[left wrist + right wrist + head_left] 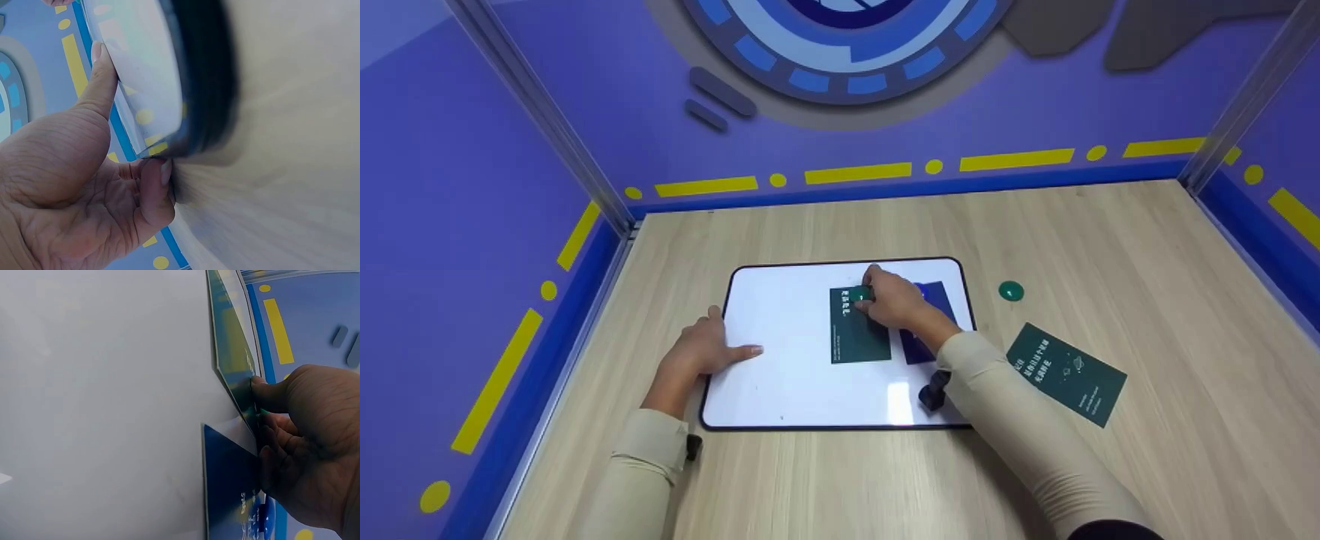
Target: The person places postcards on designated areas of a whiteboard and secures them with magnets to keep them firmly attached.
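Note:
A white magnetic whiteboard (795, 390) with a dark rim lies on the table. My left hand (701, 345) grips its left edge, thumb on the white face and fingers curled at the rim. Over the board's middle right, my right hand (898, 300) pinches a round green magnet (858, 295) on the upper part of a dark green card (859, 341). Beside that card a dark blue card (915, 349) lies partly hidden under the right hand and wrist. A blue magnet (270, 517) sits at the blue card's top in the right wrist view.
Right of the board, another green card (1069, 375) with white print lies tilted on the wooden table (1170, 300), partly behind the right sleeve. Farther back is a loose green magnet (1011, 291). Blue panels (585, 112) with yellow marks enclose the table's back and sides.

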`<state>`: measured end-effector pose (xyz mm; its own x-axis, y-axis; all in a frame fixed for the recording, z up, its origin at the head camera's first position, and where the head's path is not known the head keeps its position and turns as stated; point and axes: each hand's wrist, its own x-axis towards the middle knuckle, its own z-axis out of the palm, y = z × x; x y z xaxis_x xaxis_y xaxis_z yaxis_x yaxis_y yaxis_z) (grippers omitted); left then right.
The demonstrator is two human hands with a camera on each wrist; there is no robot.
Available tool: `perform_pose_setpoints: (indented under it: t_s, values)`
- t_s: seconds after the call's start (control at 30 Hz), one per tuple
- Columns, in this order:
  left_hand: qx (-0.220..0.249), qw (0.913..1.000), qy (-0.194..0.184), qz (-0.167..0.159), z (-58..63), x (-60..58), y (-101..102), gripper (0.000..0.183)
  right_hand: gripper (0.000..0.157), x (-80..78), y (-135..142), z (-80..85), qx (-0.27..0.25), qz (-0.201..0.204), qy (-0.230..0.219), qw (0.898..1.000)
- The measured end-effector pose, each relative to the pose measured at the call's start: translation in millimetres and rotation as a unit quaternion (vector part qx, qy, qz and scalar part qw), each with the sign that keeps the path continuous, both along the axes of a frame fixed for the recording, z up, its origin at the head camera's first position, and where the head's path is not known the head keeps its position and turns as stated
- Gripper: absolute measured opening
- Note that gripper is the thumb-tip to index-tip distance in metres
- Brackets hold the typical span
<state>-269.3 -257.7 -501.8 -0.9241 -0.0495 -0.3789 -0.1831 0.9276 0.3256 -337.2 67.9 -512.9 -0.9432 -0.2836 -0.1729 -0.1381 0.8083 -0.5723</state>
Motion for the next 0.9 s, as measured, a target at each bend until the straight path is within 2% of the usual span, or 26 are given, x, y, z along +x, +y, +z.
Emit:
perform_pose_setpoints:
  t_s: [0.33, 0.7, 0.9]
  values:
    - [0.0, 1.0, -0.001, 0.001, 0.2, -0.8, 0.4, 0.123, 0.042, -0.9, 1.6, -1.2, -0.018, 0.003, -0.013, 1.0]
    - [-0.005, 1.0, 0.006, -0.003, -0.4, -0.5, 0.5, 0.122, 0.039, -3.1, 6.4, -3.6, -0.062, 0.008, -0.028, 0.998]
    - [0.002, 1.0, 0.002, 0.003, -0.2, 0.8, -0.4, 0.123, 0.041, -2.1, 5.0, -2.6, -0.046, 0.009, -0.019, 0.999]
